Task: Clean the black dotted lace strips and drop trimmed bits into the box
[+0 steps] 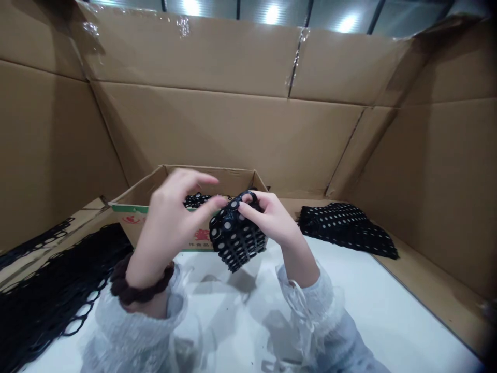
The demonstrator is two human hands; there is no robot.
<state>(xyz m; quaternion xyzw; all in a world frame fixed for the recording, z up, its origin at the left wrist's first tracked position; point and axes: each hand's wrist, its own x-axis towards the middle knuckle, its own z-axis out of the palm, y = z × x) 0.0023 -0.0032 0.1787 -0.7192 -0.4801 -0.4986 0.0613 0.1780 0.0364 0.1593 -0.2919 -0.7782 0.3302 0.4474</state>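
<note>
A bundle of black netting with rows of round holes (237,235) hangs from my right hand (267,215), whose thumb and fingers pinch its upper edge above the white table. To its left, my left hand (174,212) is raised with thumb and index finger spread apart. Its thumb tip comes close to the bundle's upper left side; I cannot tell whether they touch. Behind both hands stands an open cardboard box (135,220) with a green rim, and more black netting (197,200) shows inside it.
A long pile of black netting with looped edges (58,285) lies at the left. Another folded piece of black netting (345,225) rests at the right. Tall cardboard walls (217,124) enclose the white tabletop (388,316) at the back and both sides.
</note>
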